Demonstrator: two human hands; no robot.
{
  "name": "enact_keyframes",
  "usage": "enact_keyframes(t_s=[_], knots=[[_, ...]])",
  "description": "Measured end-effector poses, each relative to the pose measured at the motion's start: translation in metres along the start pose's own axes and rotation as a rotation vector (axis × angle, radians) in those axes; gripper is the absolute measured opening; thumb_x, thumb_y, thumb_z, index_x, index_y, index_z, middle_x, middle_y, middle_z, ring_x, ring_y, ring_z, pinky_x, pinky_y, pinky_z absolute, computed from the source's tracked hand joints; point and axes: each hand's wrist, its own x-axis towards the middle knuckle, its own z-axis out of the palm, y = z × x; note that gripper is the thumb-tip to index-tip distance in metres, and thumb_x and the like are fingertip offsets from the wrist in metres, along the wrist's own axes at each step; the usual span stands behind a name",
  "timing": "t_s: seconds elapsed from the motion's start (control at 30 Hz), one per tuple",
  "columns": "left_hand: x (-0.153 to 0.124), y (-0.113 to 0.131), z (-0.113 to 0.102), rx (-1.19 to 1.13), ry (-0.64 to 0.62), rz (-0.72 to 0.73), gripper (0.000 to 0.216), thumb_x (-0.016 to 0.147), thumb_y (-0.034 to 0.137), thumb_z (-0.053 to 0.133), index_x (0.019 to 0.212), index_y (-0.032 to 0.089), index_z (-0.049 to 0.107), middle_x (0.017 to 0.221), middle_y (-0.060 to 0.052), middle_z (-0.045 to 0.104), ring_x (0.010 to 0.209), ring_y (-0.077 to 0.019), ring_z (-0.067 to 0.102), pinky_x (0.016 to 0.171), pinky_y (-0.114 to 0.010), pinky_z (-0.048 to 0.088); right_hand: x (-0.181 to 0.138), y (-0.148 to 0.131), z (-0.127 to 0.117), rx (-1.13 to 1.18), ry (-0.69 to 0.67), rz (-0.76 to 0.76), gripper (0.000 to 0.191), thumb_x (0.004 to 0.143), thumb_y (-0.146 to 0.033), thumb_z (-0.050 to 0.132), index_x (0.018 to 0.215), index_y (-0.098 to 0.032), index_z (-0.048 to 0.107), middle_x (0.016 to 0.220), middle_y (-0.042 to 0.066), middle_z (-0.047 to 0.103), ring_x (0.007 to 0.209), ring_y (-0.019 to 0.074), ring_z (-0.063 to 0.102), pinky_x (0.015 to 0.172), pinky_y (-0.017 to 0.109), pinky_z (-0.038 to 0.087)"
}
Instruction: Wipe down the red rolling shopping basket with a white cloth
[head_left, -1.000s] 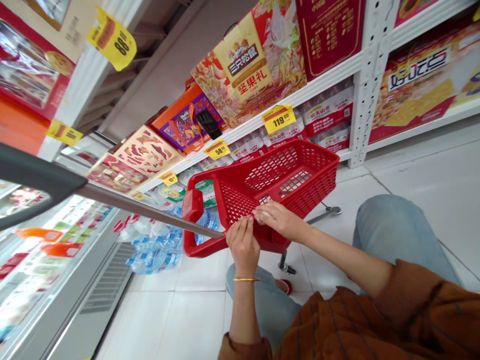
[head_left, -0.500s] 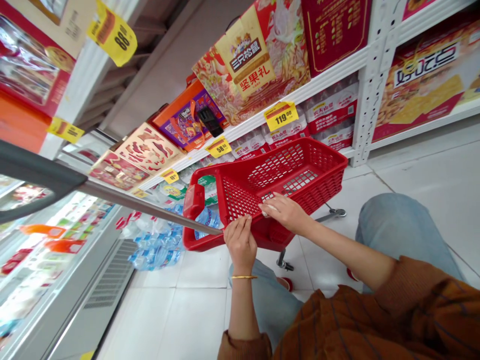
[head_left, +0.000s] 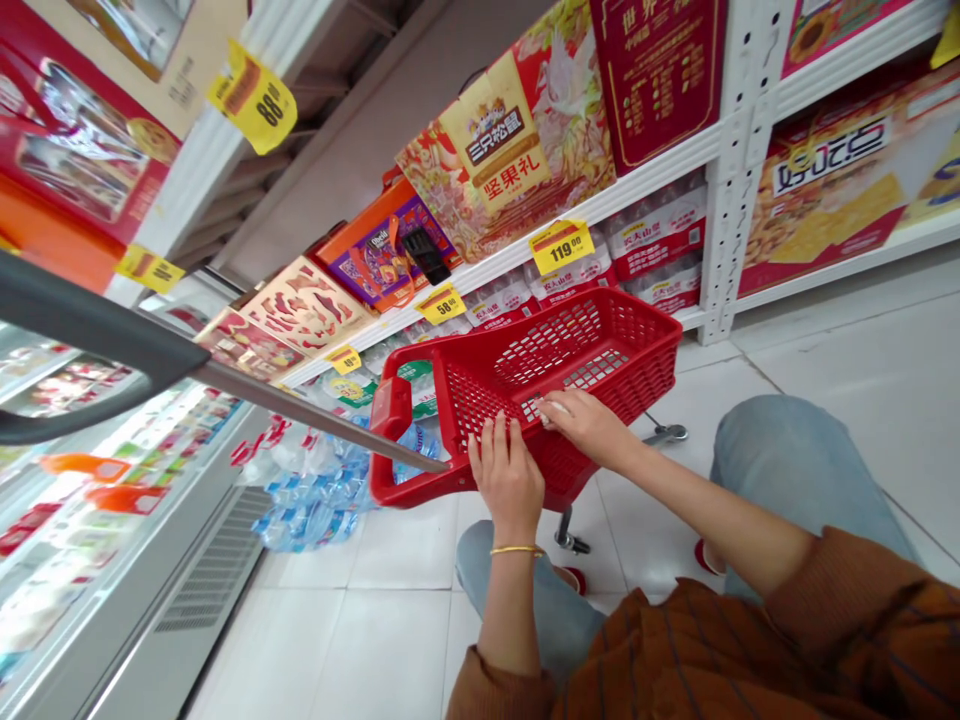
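A red shopping basket cart (head_left: 420, 490) stands in front of me, with its mesh basket part toward the right. My left hand (head_left: 510, 480), a gold bracelet at the wrist, lies on the near rim with its fingers stretched out and slightly apart. Just to its right, my right hand (head_left: 589, 425) is closed at the same rim. A small piece of crumpled white tissue (head_left: 553, 408) peeks out under its fingers. The grey metal pole (head_left: 322, 418) of the cart slants up left to a dark grey handle (head_left: 142, 345).
Boxed gift packs (head_left: 502, 130) fill the shelf behind the cart, with yellow price tags (head_left: 562, 246) along its edge. Below stand packs of bottled water (head_left: 656, 235). More blue bottle packs (head_left: 315, 500) lie on the floor, beside a refrigerated case (head_left: 187, 560) at the left.
My left hand has shifted right along the rim and its fingers have straightened and spread. The right hand has moved slightly right with the tissue. The view has shifted a little.
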Motion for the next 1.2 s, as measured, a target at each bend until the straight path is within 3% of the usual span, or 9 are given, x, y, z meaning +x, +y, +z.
enact_keyframes(t_s=[0.13, 0.23, 0.5, 0.9, 1.03, 1.2], knots=[[0.005, 0.017, 0.015, 0.016, -0.164, 0.034, 0.04, 0.092, 0.017, 0.042, 0.129, 0.011, 0.054, 0.13, -0.013, 0.06, 0.124, -0.027, 0.051, 0.111, -0.05, 0.03, 0.001, -0.003, 0.004, -0.023, 0.02, -0.055, 0.032, 0.094, -0.013, 0.044, 0.124, -0.01, 0.056, 0.12, 0.016, 0.061, 0.109, 0.0226, 0.056, 0.097, 0.042, 0.048], [0.004, 0.016, 0.024, 0.049, -0.214, 0.031, 0.041, 0.093, 0.018, 0.041, 0.131, 0.01, 0.053, 0.126, -0.013, 0.063, 0.118, -0.0268, 0.055, 0.108, -0.049, 0.032, -0.001, 0.0, 0.008, -0.034, 0.045, -0.074, 0.032, 0.094, -0.013, 0.042, 0.124, -0.01, 0.056, 0.121, 0.016, 0.061, 0.113, 0.0222, 0.054, 0.098, 0.041, 0.048], [-0.008, -0.005, 0.036, 0.016, -0.161, 0.17, 0.043, 0.093, 0.017, 0.04, 0.134, 0.018, 0.051, 0.127, -0.008, 0.063, 0.12, -0.0225, 0.054, 0.109, -0.041, 0.03, -0.012, 0.014, 0.008, -0.044, 0.101, -0.077, 0.032, 0.096, -0.017, 0.043, 0.126, -0.016, 0.056, 0.115, 0.012, 0.064, 0.11, 0.0209, 0.057, 0.1, 0.045, 0.046], [-0.009, -0.007, 0.04, -0.022, -0.107, 0.161, 0.041, 0.094, 0.017, 0.04, 0.133, 0.021, 0.053, 0.122, -0.006, 0.066, 0.115, -0.0212, 0.057, 0.107, -0.038, 0.031, -0.027, 0.049, 0.006, -0.016, 0.111, -0.048, 0.032, 0.096, -0.015, 0.041, 0.123, -0.014, 0.059, 0.113, 0.013, 0.065, 0.111, 0.0202, 0.057, 0.106, 0.048, 0.041], [-0.01, -0.007, 0.043, -0.019, -0.09, 0.159, 0.041, 0.094, 0.017, 0.04, 0.132, 0.022, 0.054, 0.122, -0.006, 0.067, 0.115, -0.0212, 0.057, 0.108, -0.039, 0.031, -0.024, 0.044, 0.001, 0.025, 0.116, 0.004, 0.033, 0.096, -0.015, 0.04, 0.125, -0.016, 0.056, 0.115, 0.012, 0.064, 0.112, 0.0205, 0.057, 0.107, 0.05, 0.041], [-0.009, -0.003, 0.041, -0.041, -0.063, 0.125, 0.039, 0.093, 0.018, 0.04, 0.128, 0.021, 0.058, 0.119, -0.007, 0.068, 0.112, -0.0208, 0.059, 0.108, -0.039, 0.032, -0.013, 0.015, 0.004, 0.092, 0.137, 0.023, 0.034, 0.096, -0.02, 0.042, 0.128, -0.013, 0.052, 0.118, 0.015, 0.061, 0.111, 0.0207, 0.058, 0.103, 0.046, 0.046]])
